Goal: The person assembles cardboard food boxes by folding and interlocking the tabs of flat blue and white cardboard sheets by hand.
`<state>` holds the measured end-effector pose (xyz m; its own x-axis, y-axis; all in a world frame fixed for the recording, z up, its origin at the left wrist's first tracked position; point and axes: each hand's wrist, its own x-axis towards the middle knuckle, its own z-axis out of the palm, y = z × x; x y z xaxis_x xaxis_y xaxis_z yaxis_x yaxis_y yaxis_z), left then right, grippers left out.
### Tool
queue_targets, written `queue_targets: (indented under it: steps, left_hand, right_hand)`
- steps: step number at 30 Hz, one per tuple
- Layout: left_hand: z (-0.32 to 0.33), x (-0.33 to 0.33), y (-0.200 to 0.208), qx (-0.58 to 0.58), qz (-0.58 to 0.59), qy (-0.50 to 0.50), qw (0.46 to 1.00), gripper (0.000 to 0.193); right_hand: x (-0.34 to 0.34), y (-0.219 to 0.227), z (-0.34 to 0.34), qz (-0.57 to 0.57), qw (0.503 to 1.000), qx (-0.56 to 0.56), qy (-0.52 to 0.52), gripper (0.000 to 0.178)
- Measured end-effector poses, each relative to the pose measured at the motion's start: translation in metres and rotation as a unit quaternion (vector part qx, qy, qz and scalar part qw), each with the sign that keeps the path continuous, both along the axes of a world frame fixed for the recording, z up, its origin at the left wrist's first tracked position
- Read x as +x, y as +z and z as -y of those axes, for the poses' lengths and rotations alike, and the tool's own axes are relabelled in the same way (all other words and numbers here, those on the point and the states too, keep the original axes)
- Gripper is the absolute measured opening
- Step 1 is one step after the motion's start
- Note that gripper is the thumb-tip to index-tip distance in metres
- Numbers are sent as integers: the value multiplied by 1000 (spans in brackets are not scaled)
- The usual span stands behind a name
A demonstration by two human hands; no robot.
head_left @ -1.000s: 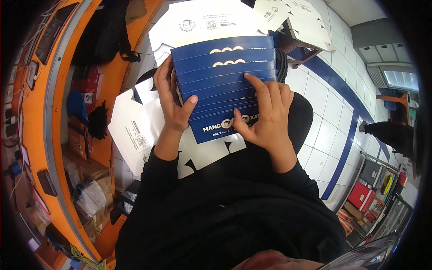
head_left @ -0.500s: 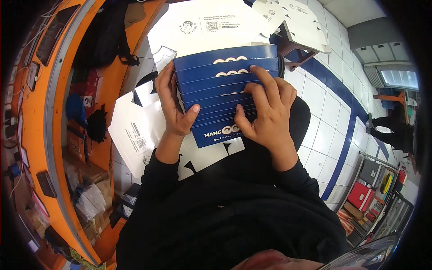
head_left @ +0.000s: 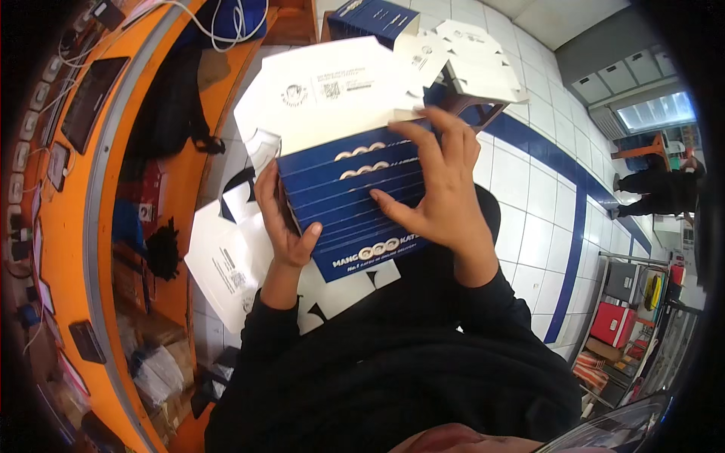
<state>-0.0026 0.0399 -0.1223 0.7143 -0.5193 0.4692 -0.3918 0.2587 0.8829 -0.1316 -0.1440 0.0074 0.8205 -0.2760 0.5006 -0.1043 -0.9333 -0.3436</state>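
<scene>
A stack of overlapping blue printed cartons (head_left: 362, 215) lies in front of me, each one stepped a little below the one behind. My left hand (head_left: 283, 219) grips its left edge, the thumb on the front and the fingers round the side. My right hand (head_left: 445, 181) lies over the right part of the stack with its fingers spread. Its thumb touches the blue faces, and its fingertips reach the far edge beside a large white cardboard sheet (head_left: 317, 90). Another white cut sheet (head_left: 215, 257) sticks out below on the left.
An orange shelf unit (head_left: 106, 272) with cables and packages stands along the left. Beyond the white sheet are a blue box (head_left: 370, 19) and more cut sheets (head_left: 483, 64) on a stool. A rack with a red case (head_left: 610, 325) is at right; a person (head_left: 657, 185) stands farther off.
The stack sits lower and slightly farther left in the picture, and the view has shifted. My right fingers have moved from the blue faces to the far edge. A blue box shows at the top.
</scene>
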Motion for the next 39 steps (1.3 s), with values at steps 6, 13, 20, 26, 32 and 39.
queue_targets:
  steps: [6, 13, 20, 26, 32, 39]
  left_hand:
    - [0, 12, -1, 26, -4, -19, 999, 92]
    - [-3, 44, -23, -104, -78, 146, 981, 68]
    - [4, 52, -39, -86, -119, 169, 975, 50]
    - [6, 51, -38, -20, -85, 168, 982, 43]
    - [4, 52, -41, 21, -49, 193, 980, 37]
    - [28, 44, -9, 400, 185, 252, 861, 53]
  right_hand:
    - [43, 31, 57, -258, 931, 211, 149, 37]
    - [102, 23, 135, -148, 900, 401, 88, 26]
    - [188, 7, 251, 130, 788, 599, -58, 20]
    - [261, -105, 337, 6, 863, 404, -303, 22]
    - [266, -136, 340, 155, 733, 630, -205, 30]
    - [229, -109, 294, 259, 827, 335, -370, 29]
